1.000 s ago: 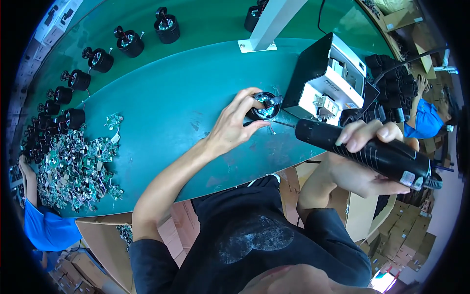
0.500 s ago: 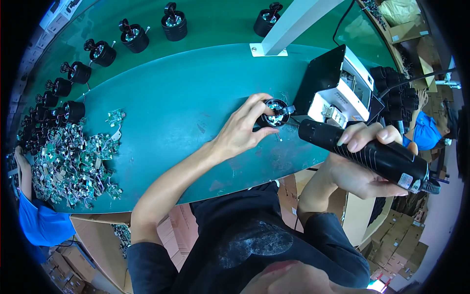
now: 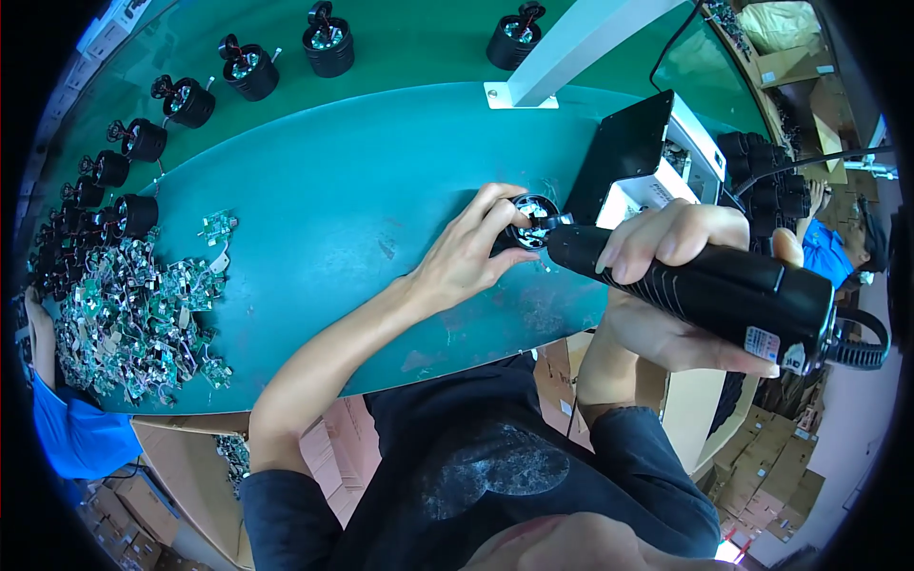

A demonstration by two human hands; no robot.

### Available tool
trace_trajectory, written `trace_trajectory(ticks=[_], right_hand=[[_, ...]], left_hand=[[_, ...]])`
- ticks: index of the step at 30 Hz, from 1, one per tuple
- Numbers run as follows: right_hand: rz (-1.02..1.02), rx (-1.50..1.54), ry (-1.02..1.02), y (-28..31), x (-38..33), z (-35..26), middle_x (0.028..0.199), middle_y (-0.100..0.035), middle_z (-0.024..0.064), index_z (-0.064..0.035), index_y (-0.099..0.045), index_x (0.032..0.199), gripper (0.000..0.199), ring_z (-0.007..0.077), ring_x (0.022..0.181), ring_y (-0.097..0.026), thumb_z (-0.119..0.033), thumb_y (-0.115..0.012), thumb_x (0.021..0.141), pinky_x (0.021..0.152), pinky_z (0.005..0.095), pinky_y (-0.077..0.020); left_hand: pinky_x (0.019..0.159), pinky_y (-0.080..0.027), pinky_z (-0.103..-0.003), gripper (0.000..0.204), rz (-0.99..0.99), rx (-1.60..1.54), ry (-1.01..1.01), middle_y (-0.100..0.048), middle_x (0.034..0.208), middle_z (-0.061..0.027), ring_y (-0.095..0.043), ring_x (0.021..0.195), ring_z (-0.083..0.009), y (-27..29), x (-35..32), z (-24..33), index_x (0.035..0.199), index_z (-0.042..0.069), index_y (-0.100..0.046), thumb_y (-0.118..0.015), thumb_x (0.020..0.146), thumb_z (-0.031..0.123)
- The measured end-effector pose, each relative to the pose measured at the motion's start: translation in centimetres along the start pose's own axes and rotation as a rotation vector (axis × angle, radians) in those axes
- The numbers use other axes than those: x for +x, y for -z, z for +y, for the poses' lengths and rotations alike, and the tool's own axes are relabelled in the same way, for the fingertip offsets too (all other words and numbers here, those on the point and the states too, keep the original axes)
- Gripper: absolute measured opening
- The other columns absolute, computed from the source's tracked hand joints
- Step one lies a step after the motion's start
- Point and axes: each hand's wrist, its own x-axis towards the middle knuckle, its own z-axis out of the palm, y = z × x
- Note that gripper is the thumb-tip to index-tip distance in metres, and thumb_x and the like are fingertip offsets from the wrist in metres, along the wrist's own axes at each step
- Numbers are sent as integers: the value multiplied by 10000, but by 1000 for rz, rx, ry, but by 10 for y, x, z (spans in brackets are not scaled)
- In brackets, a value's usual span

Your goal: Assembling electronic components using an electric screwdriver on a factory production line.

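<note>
My left hand (image 3: 462, 238) grips a round black housing (image 3: 539, 209) on the green table, thumb and fingers around its left side. Pale parts show inside the open top, and a small black hinged piece stands at its right rim. In my right hand (image 3: 671, 285) is a black electric screwdriver (image 3: 752, 297), held almost level with its cord end to the right. The nose of the tool is right beside the housing; its bit is hidden, so contact with a screw cannot be made out.
A black-and-white box-shaped machine (image 3: 619, 143) stands behind the screwdriver, near a white metal post (image 3: 562, 57). Several similar housings (image 3: 329, 52) line the far green surface. Loose circuit boards (image 3: 143, 324) are heaped at left, near another person's arm (image 3: 40, 333).
My right hand has brought the screwdriver left, up to the housing. My left hand keeps its hold in nearly the same place. The far housings appear slightly further left.
</note>
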Motion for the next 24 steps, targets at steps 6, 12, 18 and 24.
trace_trajectory(ticks=[6,12,18,24], right_hand=[[122,12,70,1,-5,-9,850,-554,142,-173,-272,1444,791,169,502,-562,-749,-328,904,364,274,-473],[307,-247,216,50,-1,-60,881,-587,172,-157,-314,1415,765,182,505,-582,-739,-284,919,386,275,-488],[401,-398,87,77,-4,-51,903,-607,201,-175,-316,1396,714,182,498,-598,-717,-247,936,376,273,-501],[385,-258,-42,70,-17,-66,928,-601,196,-169,-321,1408,729,186,500,-589,-718,-231,937,386,281,-503]], left_hand=[[841,-483,-403,417,-38,-14,-4,-508,1237,-120,-587,1009,-318,-1,-2,-4,1098,41,-526,-768,757,51],[901,-481,-391,567,0,-13,105,-531,1274,-145,-589,1070,-315,1,2,0,1243,48,-522,-784,741,62],[939,-475,-372,667,-28,-8,170,-588,1257,-139,-611,1074,-293,0,1,5,1311,38,-514,-790,703,19],[945,-486,-372,683,-63,-18,96,-613,1241,-132,-625,1065,-303,0,3,5,1307,29,-523,-802,684,26]])
